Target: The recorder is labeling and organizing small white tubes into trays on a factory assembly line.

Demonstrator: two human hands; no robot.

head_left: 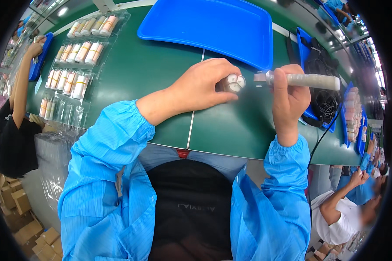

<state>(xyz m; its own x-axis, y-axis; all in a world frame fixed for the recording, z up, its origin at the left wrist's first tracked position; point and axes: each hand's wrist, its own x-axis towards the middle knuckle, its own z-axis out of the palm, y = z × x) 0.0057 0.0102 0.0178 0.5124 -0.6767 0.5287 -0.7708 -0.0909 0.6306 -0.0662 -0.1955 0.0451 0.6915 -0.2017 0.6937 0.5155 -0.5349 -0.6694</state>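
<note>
My left hand is closed around a small bundle of three white cylinders, their round ends facing right. My right hand grips a long grey-white pen-like tool lying sideways, its metal tip just right of the bundle's ends, almost touching them. Both hands hover over a dark green table. Blue sleeves cover both forearms.
A big blue tray lies beyond my hands. At the left sits a clear plastic tray with rows of white and pink cylinders. A blue bin of black cables stands at the right. Other people work on both sides; cardboard boxes sit lower left.
</note>
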